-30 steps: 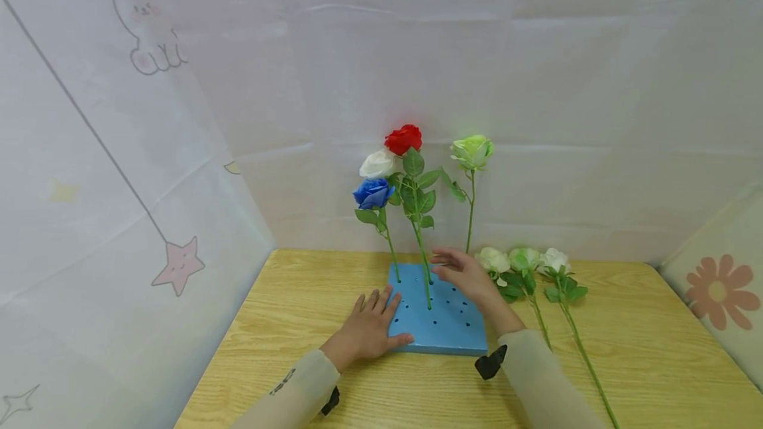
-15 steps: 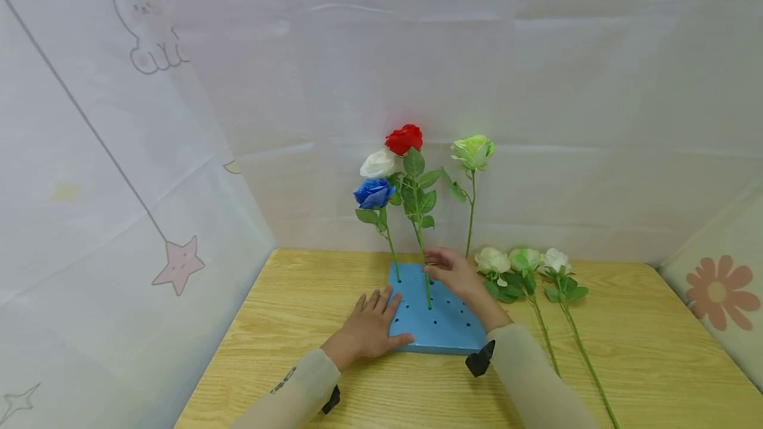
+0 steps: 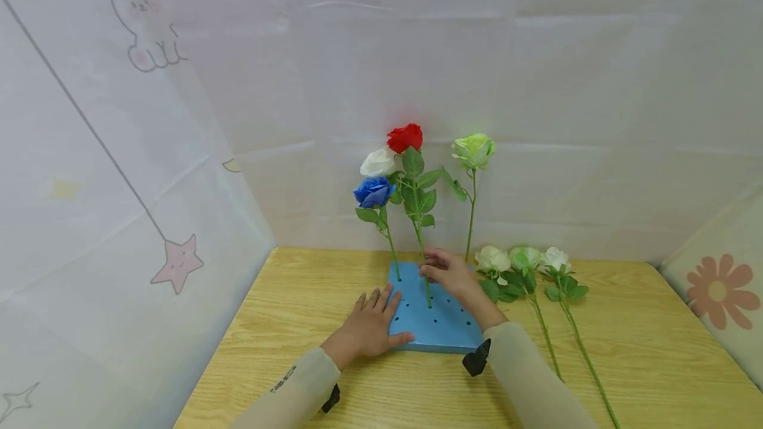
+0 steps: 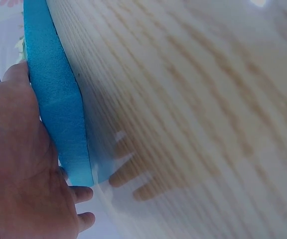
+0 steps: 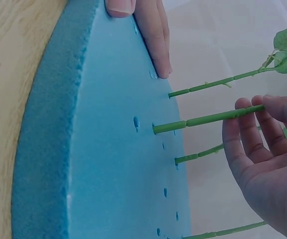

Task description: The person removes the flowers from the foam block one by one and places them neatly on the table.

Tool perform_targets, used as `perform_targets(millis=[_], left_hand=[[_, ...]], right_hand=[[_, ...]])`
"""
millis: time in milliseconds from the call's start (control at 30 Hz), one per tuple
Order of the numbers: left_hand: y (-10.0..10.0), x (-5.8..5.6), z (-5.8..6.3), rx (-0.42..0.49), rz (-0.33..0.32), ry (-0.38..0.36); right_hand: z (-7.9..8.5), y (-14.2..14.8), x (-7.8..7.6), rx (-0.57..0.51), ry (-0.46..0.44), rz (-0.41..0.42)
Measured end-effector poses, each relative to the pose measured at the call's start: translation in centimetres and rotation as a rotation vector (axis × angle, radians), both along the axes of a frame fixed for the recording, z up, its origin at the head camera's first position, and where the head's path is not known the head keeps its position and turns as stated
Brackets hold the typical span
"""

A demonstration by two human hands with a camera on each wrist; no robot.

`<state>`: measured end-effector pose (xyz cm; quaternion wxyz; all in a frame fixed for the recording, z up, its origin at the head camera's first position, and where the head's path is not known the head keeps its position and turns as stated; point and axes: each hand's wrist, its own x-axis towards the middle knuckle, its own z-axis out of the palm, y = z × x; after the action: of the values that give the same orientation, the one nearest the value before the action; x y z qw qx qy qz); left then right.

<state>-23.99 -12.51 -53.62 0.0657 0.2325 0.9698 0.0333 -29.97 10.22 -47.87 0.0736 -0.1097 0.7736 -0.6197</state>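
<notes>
A blue foam board (image 3: 438,333) with small holes lies on the table, several artificial roses upright in it. My left hand (image 3: 369,326) lies spread over its left front corner, thumb along the front edge. Between thumb and fingers, my right hand (image 3: 456,278) holds the green stem (image 5: 203,121) of the frontmost rose, a little above its hole. This stem runs up among leaves (image 3: 411,190) below the red rose (image 3: 405,138) and the white rose (image 3: 378,163). The blue rose (image 3: 373,192) stands at the left, the light green rose (image 3: 473,150) at the back right.
To the right of the board, several loose roses lie on the wooden table (image 3: 286,310): a cream rose (image 3: 493,259), a pale green rose (image 3: 525,259) and a white one (image 3: 554,260), their stems toward the front. A patterned cloth (image 3: 566,85) hangs close behind.
My right hand has moved left from beside the stems to the frontmost stem and taken hold of it. The left hand has stayed on the board's corner.
</notes>
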Motion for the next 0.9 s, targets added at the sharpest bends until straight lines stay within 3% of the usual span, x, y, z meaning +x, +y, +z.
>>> perform_targets(millis=[467, 900], left_hand=[[-0.1, 0.2, 0.1, 0.019, -0.007, -0.004], [0.0, 0.4, 0.5, 0.013, 0.000, -0.012]], right_hand=[[1.1, -0.1, 0.4, -0.025, 0.024, -0.020], [2.7, 0.5, 0.9, -0.076, 0.123, -0.003]])
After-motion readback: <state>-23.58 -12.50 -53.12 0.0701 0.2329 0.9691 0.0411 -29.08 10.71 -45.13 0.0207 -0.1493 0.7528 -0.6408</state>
